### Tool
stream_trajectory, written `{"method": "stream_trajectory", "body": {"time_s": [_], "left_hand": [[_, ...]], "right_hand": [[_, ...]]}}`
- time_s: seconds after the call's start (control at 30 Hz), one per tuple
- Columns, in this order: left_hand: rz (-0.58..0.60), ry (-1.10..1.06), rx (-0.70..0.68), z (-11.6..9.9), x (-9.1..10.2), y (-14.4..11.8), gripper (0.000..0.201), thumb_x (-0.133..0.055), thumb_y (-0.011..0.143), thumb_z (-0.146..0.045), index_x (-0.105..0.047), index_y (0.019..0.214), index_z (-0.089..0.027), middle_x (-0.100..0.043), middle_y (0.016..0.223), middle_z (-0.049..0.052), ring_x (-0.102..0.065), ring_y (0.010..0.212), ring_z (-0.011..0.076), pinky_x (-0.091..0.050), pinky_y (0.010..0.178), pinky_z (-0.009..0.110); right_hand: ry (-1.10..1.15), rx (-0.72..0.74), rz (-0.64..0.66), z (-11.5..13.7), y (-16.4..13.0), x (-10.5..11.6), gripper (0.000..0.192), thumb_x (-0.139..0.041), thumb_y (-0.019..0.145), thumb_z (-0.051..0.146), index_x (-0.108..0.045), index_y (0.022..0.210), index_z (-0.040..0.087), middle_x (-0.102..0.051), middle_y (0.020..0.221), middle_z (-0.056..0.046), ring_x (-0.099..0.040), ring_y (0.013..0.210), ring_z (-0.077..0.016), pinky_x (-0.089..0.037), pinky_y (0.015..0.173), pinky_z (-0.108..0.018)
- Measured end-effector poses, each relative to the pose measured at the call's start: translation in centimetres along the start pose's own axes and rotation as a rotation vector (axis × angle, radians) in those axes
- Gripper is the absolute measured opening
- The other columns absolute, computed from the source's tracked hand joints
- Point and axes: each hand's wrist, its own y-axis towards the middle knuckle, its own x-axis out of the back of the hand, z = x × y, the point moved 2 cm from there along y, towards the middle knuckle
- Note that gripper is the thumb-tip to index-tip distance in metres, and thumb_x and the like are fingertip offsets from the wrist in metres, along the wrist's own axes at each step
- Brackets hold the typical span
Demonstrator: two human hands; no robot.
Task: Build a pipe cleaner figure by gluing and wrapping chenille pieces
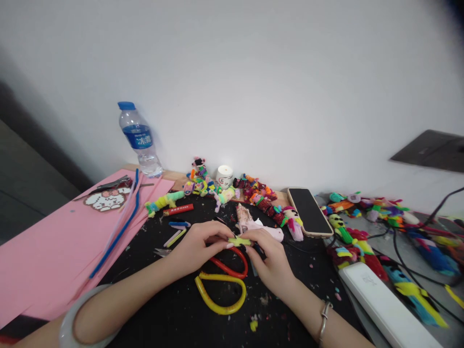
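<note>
- Hands meet over the middle of a black work mat [174, 309], seen from above by a head camera.
- The left hand [197, 249] pinches one end of a small yellow-green fuzzy craft piece [239, 240] between thumb and fingertips; a pale bangle [78, 319] circles that forearm.
- The right hand [270, 261] grips the other end of the same piece with fingers curled; a silver bracelet [324, 320] sits on that wrist.
- The craft piece is held just above the mat, directly over a pair of scissors [223, 282] with one red and one yellow handle loop, lying flat beneath the hands.
- Just behind the hands lies a pink glue gun [253, 223].
- To the left, pink paper sheets [47, 251] cover the table, with blue and pink pipe cleaners [119, 232] laid across them.
- A water bottle [139, 140] with a blue cap stands at the back left against the white wall.
- A small white jar [225, 176] stands near the wall among a row of multicoloured pipe-cleaner figures [253, 193].
- A smartphone [309, 211] lies face up, screen dark, to the right of the hands.
- Further right are more bright fuzzy figures [380, 210], black cables [402, 261] and a white power strip [384, 302].
</note>
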Motion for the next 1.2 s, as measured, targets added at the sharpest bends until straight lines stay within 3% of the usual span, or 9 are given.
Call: {"method": "stream_trajectory", "body": {"time_s": [0.57, 1.2], "left_hand": [[-0.023, -0.024, 0.072, -0.22, -0.02, 0.03, 0.011, -0.061, 0.077, -0.021, -0.067, 0.082, -0.013, -0.067, 0.087, 0.006, -0.063, 0.078, 0.0156, -0.052, 0.067, 0.023], [-0.002, -0.136, 0.096, 0.45, -0.05, 0.18, 0.009, -0.062, 0.076, -0.018, -0.068, 0.082, -0.013, -0.065, 0.089, 0.006, -0.063, 0.083, 0.0156, -0.051, 0.075, 0.025]], "right_hand": [[0.052, -0.026, 0.026, -0.29, -0.13, -0.31, 0.023, -0.050, 0.082, 0.007, -0.059, 0.098, 0.022, -0.065, 0.091, -0.004, -0.060, 0.087, -0.0173, -0.048, 0.078, -0.032], [0.055, -0.017, 0.024, -0.17, -0.02, -0.21, 0.024, -0.051, 0.082, 0.007, -0.059, 0.099, 0.022, -0.065, 0.091, -0.004, -0.058, 0.087, -0.0181, -0.046, 0.077, -0.031]]}}
